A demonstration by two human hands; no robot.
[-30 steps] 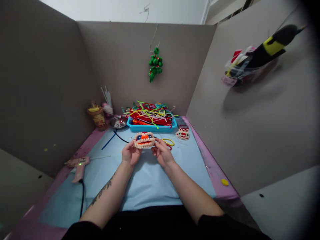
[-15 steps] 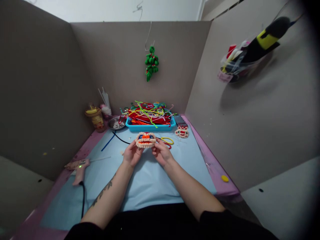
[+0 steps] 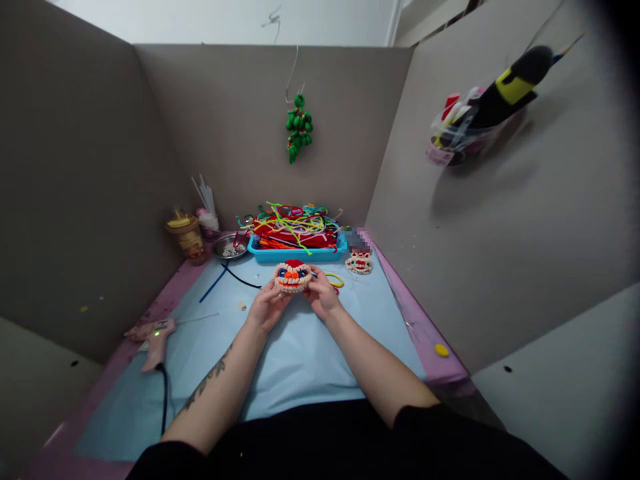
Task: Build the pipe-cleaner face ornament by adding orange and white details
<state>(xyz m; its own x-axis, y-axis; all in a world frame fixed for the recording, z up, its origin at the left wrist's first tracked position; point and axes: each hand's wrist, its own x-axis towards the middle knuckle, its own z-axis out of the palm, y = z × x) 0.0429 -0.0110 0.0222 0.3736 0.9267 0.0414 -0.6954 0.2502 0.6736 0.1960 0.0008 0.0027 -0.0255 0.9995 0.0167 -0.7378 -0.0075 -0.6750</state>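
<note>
Between my two hands I hold a pipe-cleaner lion head (image 3: 293, 277), cream and red with blue eyes and an orange nose and mouth. My left hand (image 3: 269, 307) grips its left lower side, and my right hand (image 3: 321, 296) its right side. It is raised above the blue table cover (image 3: 300, 360). Just behind my right hand, scissors with yellow and red handles (image 3: 334, 280) are partly hidden. A similar cream and red lion face (image 3: 359, 263) lies farther back on the right.
At the back stands a blue tray (image 3: 300, 255) heaped with coloured pipe cleaners, beside a metal bowl (image 3: 230, 247) and a cup (image 3: 187, 237). A pink glue gun (image 3: 157, 340) with a lit green light lies left. A yellow disc (image 3: 441, 350) sits right. Partition walls (image 3: 165, 167) enclose the table.
The lion head has tilted, so more of its red top shows and its mouth looks narrower. Both hands still hold it. The whole view has shifted slightly.
</note>
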